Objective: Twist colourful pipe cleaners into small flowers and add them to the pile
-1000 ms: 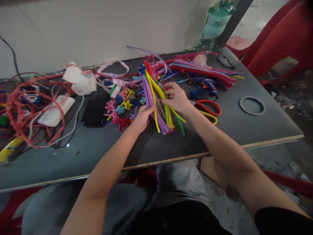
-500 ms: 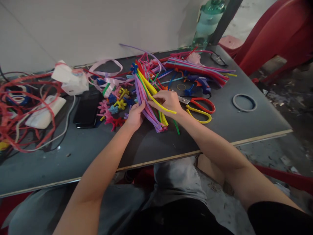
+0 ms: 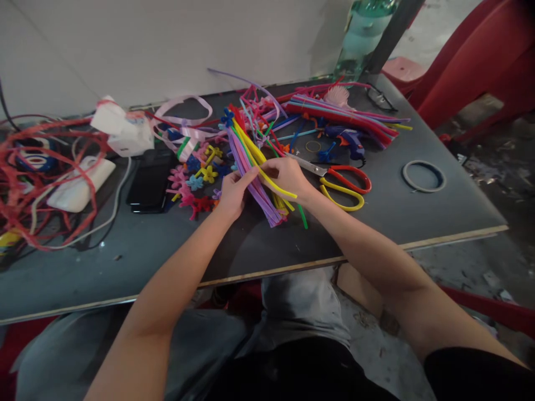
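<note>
A bundle of pipe cleaners (image 3: 259,196) in purple, pink, yellow and green lies slantwise on the table in front of me. My left hand (image 3: 234,192) is closed on its left side, thumb across the purple stems. From the right, my right hand (image 3: 286,175) grips the same bundle with fingers curled round its yellow and green stems; its fingertips are partly hidden. One yellow pipe cleaner (image 3: 278,188) bends away over the right hand. Small flower shapes of pipe cleaner (image 3: 209,174) lie left of the bundle. Scissors (image 3: 345,178) with red and yellow handles rest just right of my right hand.
Another bundle of pipe cleaners (image 3: 346,116) lies at the back beside a purple glue gun (image 3: 349,139). A grey ring (image 3: 424,176) is on the right. Phones (image 3: 147,186), a white power bank (image 3: 79,186) and tangled red strands (image 3: 25,184) occupy the left. A green bottle (image 3: 361,42) stands behind.
My left hand has moved slightly up, its thumb now reaching further across the stems, closer to my right hand. The whole view has shifted a little; both hands stay on the bundle.
</note>
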Tool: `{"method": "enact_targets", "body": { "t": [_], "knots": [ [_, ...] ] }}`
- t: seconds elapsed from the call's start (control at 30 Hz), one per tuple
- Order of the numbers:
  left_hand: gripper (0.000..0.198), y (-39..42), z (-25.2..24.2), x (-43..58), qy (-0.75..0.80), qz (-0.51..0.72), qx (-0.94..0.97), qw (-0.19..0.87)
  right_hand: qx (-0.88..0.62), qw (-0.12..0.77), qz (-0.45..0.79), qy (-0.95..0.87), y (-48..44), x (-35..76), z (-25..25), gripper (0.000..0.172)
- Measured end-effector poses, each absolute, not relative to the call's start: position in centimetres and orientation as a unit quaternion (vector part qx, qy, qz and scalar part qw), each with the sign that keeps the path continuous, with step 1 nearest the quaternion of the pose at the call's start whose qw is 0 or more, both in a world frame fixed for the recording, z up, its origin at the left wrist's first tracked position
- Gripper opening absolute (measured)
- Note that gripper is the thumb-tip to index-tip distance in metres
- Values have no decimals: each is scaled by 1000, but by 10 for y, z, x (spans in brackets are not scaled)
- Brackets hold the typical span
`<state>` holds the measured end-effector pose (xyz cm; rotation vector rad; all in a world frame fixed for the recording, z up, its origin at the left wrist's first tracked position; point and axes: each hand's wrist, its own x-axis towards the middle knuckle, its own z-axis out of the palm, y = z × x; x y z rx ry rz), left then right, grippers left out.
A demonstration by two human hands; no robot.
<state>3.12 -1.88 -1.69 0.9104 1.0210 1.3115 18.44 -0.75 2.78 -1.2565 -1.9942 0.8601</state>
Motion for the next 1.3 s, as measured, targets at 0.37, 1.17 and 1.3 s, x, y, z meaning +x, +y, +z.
{"method": "enact_targets", "body": {
  "t": [0.37, 1.17, 1.3],
  "knots": [
    [36, -22, -31, 41, 439, 590, 394, 552, -473, 380, 664, -438, 13, 203, 44, 25],
    [34, -14, -36, 31, 419, 664, 277, 553, -406, 435, 493, -635, 28, 240, 34, 62],
    [34, -12, -37, 27, 406, 665, 267, 567, -503, 473, 351, -632, 47, 239, 11, 61]
  ]
}}
